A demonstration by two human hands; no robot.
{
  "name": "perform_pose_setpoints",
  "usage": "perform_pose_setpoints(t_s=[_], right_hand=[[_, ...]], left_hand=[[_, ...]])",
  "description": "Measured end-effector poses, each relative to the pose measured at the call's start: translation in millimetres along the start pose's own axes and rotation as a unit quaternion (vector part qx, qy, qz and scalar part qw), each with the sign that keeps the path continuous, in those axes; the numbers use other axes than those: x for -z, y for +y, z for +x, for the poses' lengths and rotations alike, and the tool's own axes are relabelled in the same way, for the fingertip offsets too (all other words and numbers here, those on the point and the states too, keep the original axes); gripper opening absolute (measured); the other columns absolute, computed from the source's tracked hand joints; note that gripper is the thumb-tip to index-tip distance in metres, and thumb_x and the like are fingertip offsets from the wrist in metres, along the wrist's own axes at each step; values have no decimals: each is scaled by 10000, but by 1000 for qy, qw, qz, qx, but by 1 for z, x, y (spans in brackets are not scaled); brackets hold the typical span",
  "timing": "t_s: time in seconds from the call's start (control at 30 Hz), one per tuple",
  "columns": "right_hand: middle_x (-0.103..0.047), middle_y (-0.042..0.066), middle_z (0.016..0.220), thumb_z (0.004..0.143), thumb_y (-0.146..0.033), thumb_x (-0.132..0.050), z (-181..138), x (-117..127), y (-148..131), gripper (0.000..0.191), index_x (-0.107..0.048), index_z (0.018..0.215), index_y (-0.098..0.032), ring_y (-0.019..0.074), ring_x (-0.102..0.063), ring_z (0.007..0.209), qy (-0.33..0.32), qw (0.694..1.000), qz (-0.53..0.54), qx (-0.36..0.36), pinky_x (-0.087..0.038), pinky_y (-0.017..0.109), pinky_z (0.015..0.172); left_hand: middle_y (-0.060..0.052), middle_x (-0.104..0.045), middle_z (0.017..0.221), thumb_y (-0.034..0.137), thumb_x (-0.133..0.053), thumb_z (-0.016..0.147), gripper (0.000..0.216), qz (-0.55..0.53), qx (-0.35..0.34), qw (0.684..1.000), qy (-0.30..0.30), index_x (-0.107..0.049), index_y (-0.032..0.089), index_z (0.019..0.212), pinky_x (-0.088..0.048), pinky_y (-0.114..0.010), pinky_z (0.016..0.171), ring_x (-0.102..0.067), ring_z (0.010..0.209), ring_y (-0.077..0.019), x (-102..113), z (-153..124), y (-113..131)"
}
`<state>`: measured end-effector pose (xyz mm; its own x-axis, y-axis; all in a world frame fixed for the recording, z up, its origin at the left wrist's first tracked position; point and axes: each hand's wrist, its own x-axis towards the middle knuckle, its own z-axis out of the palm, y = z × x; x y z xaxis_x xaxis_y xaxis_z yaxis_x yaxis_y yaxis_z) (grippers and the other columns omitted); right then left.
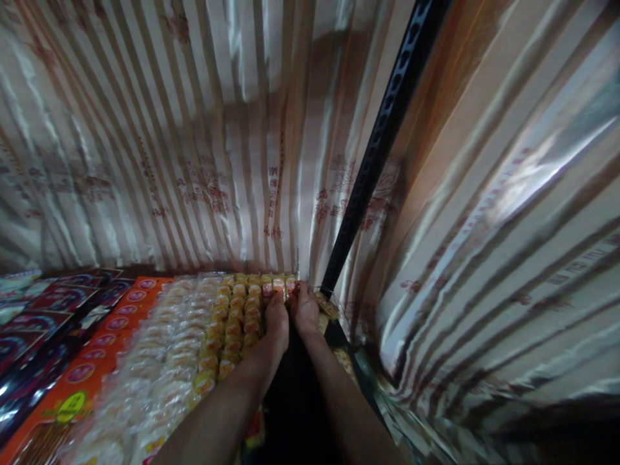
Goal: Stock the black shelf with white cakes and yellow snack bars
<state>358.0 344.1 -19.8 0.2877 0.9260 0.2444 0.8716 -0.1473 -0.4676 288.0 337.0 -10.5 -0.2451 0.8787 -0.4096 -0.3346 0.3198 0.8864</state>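
Note:
At the far end of the display, my left hand [278, 318] is closed at a short row of small red-and-yellow wrapped packets [278, 285]. My right hand [306, 311] has its fingers curled against the right end of that same row. Both sets of fingertips are partly hidden and dim. Just left of my hands stand rows of small yellow wrapped packets [234, 328]. The contents of the wrappers cannot be made out. A flat yellowish packet [327, 304] lies right beside my right hand.
Clear-wrapped round pieces [169, 352] fill rows farther left, beside orange packs [104, 339] and dark glossy packs [36, 329]. A dark surface [300, 400] shows between my forearms. A black perforated post [372, 155] slants up before pleated printed sheeting [232, 142] at back and right.

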Motion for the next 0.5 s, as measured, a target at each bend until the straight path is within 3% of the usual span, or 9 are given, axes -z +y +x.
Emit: perform_pose_setpoints(t_s=[0.27, 0.5], right_hand=[[-578, 78, 1075, 854, -193, -414, -3, 12, 1, 282, -569, 1089, -193, 182, -515, 988, 13, 1000, -11, 10, -379, 254, 856], [-617, 105, 1083, 877, -205, -380, -6, 35, 22, 311, -562, 1127, -184, 220, -534, 1021, 20, 993, -112, -19, -403, 312, 833]], left_hand=[[-48, -657, 1082, 205, -472, 831, 185, -6, 1, 1000, 1, -651, 168, 865, -471, -204, 813, -571, 1054, -161, 0, -4, 5], [-48, -653, 1051, 221, -451, 838, 186, 11, 9, 1000, 0, -628, 168, 858, -475, -229, 802, -583, 1017, -158, -4, -11, 3]])
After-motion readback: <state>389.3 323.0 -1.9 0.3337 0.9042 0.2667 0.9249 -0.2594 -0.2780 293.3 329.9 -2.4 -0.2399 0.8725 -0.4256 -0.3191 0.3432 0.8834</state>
